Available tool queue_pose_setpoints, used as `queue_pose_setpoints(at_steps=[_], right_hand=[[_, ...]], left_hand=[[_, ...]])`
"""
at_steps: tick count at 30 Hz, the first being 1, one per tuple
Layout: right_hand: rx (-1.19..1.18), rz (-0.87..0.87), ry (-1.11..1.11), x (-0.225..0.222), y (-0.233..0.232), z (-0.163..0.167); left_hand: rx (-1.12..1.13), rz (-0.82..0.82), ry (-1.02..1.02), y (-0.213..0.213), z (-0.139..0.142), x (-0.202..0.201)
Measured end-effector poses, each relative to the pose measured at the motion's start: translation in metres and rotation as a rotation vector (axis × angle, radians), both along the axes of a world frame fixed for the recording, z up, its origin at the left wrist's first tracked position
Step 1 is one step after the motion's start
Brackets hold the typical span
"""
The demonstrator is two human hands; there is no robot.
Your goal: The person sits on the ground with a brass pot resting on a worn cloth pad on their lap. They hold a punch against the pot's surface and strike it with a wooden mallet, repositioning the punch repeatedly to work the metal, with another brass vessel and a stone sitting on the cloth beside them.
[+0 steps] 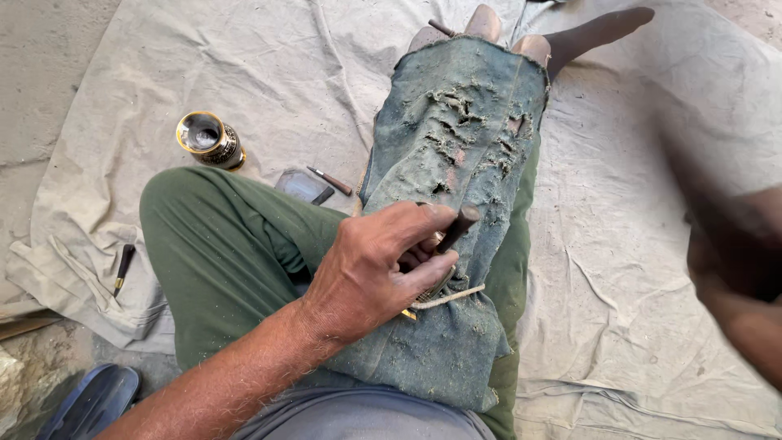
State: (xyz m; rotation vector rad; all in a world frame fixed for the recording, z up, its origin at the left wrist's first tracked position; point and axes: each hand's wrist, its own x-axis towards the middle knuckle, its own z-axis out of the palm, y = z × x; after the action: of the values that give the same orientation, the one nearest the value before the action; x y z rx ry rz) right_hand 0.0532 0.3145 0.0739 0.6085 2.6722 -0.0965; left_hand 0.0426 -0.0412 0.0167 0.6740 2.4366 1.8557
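My left hand (379, 269) rests on a torn blue denim cloth (464, 138) spread over my outstretched leg. Its fingers are closed around a small dark metal punch (459, 228) held upright, and they press down a brass-coloured piece (425, 292) that is mostly hidden under the hand. A loop of cord (452, 299) lies beside that piece. My right hand (737, 261) is a dark blur at the right edge, raised off the cloth; whether it holds anything is unclear.
A dark engraved brass vase (209, 140) lies on the canvas sheet (643, 244) at left. Near my bent green-trousered knee (212, 236) are a small flat stone (303, 187) and a wooden-handled tool (330, 181). Another small tool (123, 266) lies far left, a blue sandal (90, 401) at bottom left.
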Motion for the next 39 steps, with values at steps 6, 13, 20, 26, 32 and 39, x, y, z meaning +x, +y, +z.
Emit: queue_pose_setpoints(at_steps=[6, 13, 20, 26, 32, 39], right_hand=[[-0.507, -0.225, 0.471, 0.047, -0.009, 0.0], [-0.902, -0.294, 0.749, 0.117, -0.046, -0.033], [-0.753, -0.417, 0.508, 0.154, -0.047, -0.079], [-0.432, -0.214, 0.203, 0.147, -0.038, -0.065], [-0.58, -0.458, 0.529, 0.149, -0.007, -0.066], [-0.184, -0.071, -0.116, 0.146, -0.025, -0.071]], left_hand=[[-0.054, -0.166, 0.017, 0.001, 0.003, -0.016], [-0.268, -0.566, 0.129, 0.023, 0.017, -0.053], [-0.428, -0.67, -0.065, 0.027, 0.038, -0.064], [-0.287, -0.74, 0.103, 0.026, 0.035, -0.063], [-0.357, -0.681, 0.095, 0.029, 0.034, -0.062], [-0.362, -0.702, 0.051, 0.027, 0.033, -0.061]])
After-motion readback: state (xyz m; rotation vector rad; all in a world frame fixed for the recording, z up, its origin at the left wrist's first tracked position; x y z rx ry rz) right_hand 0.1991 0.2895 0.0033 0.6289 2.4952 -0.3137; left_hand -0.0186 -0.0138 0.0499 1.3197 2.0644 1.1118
